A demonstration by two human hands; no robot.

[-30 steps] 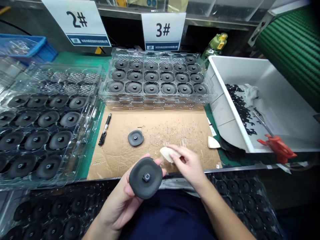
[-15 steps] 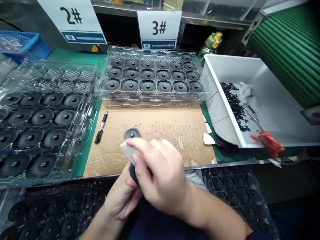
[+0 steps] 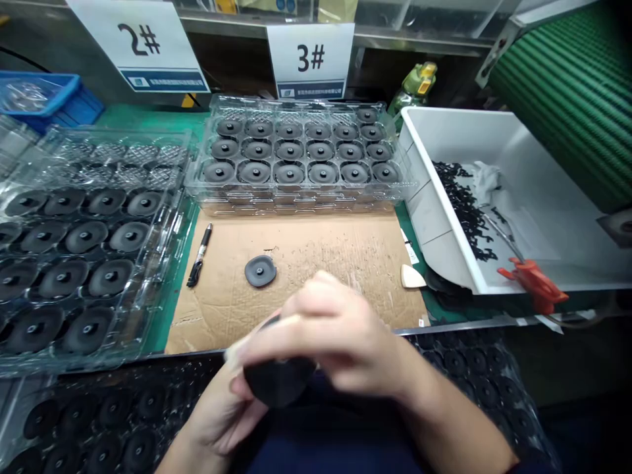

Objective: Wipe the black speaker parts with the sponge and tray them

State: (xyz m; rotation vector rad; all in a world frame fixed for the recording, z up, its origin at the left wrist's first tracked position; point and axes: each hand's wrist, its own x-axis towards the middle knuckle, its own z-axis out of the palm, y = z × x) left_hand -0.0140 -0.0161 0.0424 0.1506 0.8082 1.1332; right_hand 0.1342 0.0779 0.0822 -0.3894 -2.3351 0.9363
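Observation:
At the table's front edge my left hand (image 3: 224, 405) is closed on a black disc-shaped part (image 3: 279, 383), its smooth flat face showing. My right hand (image 3: 336, 332) reaches over the top of that part, fingers bent and blurred by motion. A whitish, soft-looking piece (image 3: 237, 350) is pinched at the right fingertips, against the disc's left edge; its kind is unclear. Beyond the hands, a second black disc-shaped part (image 3: 260, 270) with a small central stud lies on the cardboard sheet (image 3: 316, 240).
Clear plastic trays of black discs stand at the back (image 3: 296, 207) and left (image 3: 153, 263). A pen (image 3: 199, 255) and a cream wedge (image 3: 412, 276) lie on the cardboard. On the right is a white bin (image 3: 439, 247) with small black pieces and an orange-handled tool (image 3: 536, 284).
The disc in my left hand has turned so its flat face shows. My right hand has shifted slightly right and rolled over it, the whitish piece moving lower and left.

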